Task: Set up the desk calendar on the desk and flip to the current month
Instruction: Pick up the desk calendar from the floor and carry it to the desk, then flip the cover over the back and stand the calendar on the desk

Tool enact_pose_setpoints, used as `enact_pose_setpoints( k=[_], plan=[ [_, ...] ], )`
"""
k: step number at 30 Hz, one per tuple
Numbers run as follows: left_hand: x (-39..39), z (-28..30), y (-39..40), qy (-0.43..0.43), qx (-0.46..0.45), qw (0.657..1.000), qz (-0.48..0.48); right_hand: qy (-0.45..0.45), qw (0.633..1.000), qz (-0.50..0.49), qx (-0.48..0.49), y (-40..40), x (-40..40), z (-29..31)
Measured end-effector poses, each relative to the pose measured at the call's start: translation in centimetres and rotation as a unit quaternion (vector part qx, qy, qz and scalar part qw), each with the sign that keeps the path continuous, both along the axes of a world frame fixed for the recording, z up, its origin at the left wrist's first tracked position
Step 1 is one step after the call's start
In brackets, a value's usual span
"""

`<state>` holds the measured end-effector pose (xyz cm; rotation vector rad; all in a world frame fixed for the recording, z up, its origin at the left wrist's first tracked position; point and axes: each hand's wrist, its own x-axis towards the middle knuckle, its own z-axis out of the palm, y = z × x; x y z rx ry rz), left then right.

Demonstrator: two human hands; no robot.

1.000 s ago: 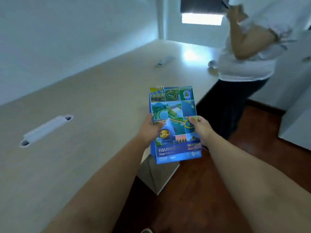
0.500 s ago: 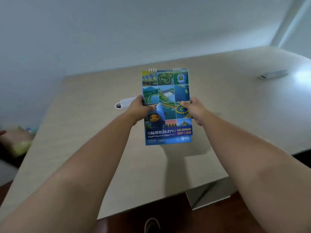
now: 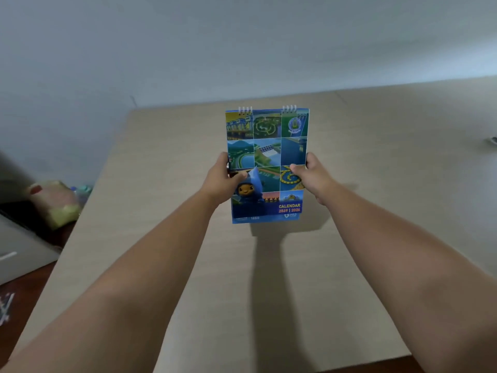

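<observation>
You hold the desk calendar upright over the middle of the surface, long axis vertical with the spiral binding on top, left hand and right hand fingers pinching its side edges, bottom edge nearest the surface.

A pale blue-grey wall stands behind a long beige wooden desk. At the left, the floor is dark reddish wood, with a grey cabinet and a yellowish bag.
</observation>
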<state>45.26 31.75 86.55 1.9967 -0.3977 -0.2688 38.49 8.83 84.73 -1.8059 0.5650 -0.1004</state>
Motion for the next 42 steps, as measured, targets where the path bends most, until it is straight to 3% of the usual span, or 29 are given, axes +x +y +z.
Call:
enact_pose_setpoints(
  k=[5,12,16,20,24,30,42],
  plan=[
    [-0.2,-2.8,0.1,-0.038,0.039,0.998,0.02,-0.003,0.997,0.016,-0.073,1.0,-0.6,-1.9],
    [-2.4,-7.5,-0.4,-0.006,0.076,0.993,0.094,0.088,0.977,0.106,-0.164,0.3,-0.7,-4.7],
    [-2.4,-7.3,-1.9,0.009,0.093,0.986,0.135,0.083,0.978,0.077,-0.178,0.4,-0.6,-4.4],
    [-4.8,-7.5,-3.0,0.062,0.05,0.978,0.192,0.068,0.99,0.003,-0.124,2.4,-2.1,-5.5],
    [-7.4,-8.5,-3.3,0.101,0.016,0.979,0.175,0.055,0.996,0.033,-0.07,3.7,-3.8,-6.1],
    [-8.0,-8.5,-2.7,0.117,-0.005,0.978,0.174,0.069,0.994,0.041,-0.073,2.7,-4.5,-6.1],
    [-9.0,-8.8,-1.6,0.116,-0.032,0.983,0.138,0.123,0.973,0.113,-0.16,2.7,-5.8,-5.1]
  ],
)
